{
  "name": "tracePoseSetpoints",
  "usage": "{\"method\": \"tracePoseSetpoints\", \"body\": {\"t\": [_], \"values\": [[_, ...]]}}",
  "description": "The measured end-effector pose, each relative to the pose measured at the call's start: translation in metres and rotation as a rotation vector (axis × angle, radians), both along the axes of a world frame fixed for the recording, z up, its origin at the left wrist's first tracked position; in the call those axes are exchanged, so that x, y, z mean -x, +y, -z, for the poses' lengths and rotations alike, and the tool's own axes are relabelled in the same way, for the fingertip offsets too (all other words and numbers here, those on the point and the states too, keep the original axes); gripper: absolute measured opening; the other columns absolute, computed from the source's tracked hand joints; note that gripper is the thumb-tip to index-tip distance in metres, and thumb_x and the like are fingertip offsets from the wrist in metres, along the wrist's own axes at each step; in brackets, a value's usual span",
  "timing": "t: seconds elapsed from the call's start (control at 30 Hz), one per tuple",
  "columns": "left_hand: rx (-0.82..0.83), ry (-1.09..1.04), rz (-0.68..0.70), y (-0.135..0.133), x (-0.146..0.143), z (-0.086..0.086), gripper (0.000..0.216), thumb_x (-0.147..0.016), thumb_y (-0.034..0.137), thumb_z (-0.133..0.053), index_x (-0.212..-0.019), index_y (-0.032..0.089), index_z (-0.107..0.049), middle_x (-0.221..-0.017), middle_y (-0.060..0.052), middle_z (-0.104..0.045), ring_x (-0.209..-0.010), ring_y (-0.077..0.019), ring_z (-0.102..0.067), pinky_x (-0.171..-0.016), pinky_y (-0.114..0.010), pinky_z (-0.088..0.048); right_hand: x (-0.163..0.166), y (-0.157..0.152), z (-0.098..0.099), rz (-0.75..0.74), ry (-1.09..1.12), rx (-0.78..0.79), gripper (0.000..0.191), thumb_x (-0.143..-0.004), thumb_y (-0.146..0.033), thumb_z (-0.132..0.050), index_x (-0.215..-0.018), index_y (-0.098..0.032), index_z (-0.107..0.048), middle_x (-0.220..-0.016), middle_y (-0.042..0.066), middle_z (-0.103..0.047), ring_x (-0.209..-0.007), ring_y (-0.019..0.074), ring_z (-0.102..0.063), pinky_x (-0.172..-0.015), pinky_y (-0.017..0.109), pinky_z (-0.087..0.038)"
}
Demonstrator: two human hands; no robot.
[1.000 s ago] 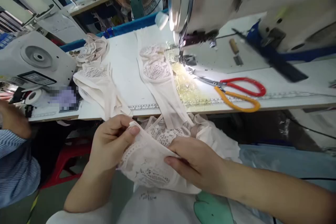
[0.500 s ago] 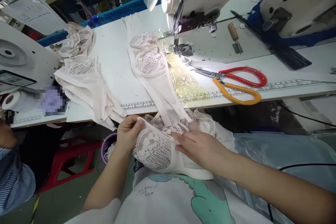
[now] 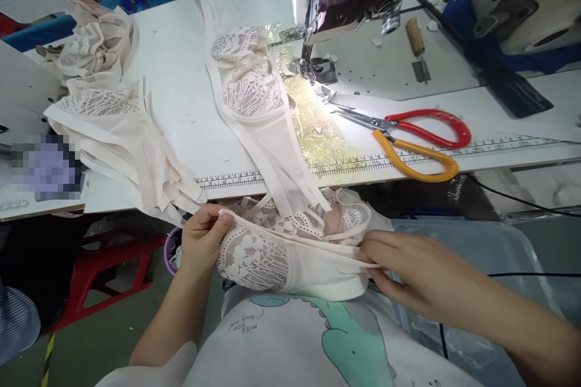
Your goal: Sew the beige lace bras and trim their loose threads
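Note:
A pale lace bra (image 3: 258, 257) is stretched across my lap between my two hands. My left hand (image 3: 203, 236) pinches its upper edge beside the lace cup. Over at the right, my right hand (image 3: 403, 272) is closed on the end of the side band, whose edge strip runs taut between the hands. Behind it, more lace bra pieces hang below the table edge. Another bra (image 3: 254, 94) lies on the table beside the sewing machine needle, its band drooping over the edge toward my lap.
Scissors (image 3: 422, 142) with red and orange handles lie right of the sewing machine (image 3: 313, 42). A wooden-handled tool (image 3: 416, 42) is behind them. Stacked bras (image 3: 109, 109) lie at left, above a red stool (image 3: 104, 272). A clear plastic bin (image 3: 481, 242) stands at right.
My right hand has slid right along the bra's edge from near the cup to the band end. My left hand keeps its pinch. The view has shifted slightly.

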State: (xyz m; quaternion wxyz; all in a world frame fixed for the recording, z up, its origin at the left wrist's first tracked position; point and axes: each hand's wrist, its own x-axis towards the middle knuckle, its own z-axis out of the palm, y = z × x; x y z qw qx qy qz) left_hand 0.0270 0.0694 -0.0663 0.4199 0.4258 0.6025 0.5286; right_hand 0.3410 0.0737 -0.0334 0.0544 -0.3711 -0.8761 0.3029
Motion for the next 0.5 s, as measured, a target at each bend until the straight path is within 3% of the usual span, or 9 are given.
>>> {"method": "tracePoseSetpoints", "body": {"t": [0.1,0.23,0.4,0.5], "values": [[0.008,0.014,-0.01,0.0,0.004,0.006,0.007,-0.072,0.024,-0.071,-0.073,0.018,-0.067,-0.068,0.001,-0.065,-0.06,-0.0094,-0.053,-0.056,-0.018,-0.042,-0.017,0.003,0.003,0.039,0.031,0.215,0.016,-0.086,-0.02,-0.043,-0.073,-0.02,-0.052,-0.07,0.003,-0.056,-0.062,0.0165,-0.053,-0.055,0.028,-0.041],[0.033,0.019,-0.085,0.001,0.009,0.014,0.01,-0.069,0.024,-0.072,-0.073,0.018,-0.066,-0.07,0.001,-0.064,-0.063,-0.0106,-0.054,-0.057,-0.019,-0.042,-0.039,0.006,0.012,0.266,0.192,0.448,0.017,-0.088,-0.03,-0.049,-0.084,-0.02,-0.062,-0.094,0.007,-0.064,-0.084,0.019,-0.059,-0.07,0.029,-0.047],[0.132,0.031,-0.192,0.001,0.014,0.016,0.014,-0.063,0.025,-0.075,-0.071,0.017,-0.066,-0.071,0.001,-0.066,-0.063,-0.0131,-0.055,-0.056,-0.021,-0.044,-0.052,-0.002,0.04,0.6,0.424,0.464,0.017,-0.079,-0.035,-0.063,-0.077,-0.018,-0.063,-0.09,0.007,-0.066,-0.082,0.02,-0.061,-0.072,0.031,-0.048],[0.193,0.072,-0.264,-0.001,0.014,0.013,0.016,-0.061,0.026,-0.076,-0.072,0.019,-0.067,-0.072,0.002,-0.066,-0.063,-0.0134,-0.055,-0.054,-0.02,-0.044,-0.049,-0.009,0.051,0.695,0.554,0.417,0.016,-0.077,-0.033,-0.066,-0.075,-0.018,-0.059,-0.084,0.005,-0.065,-0.076,0.0172,-0.06,-0.068,0.029,-0.048]]}}
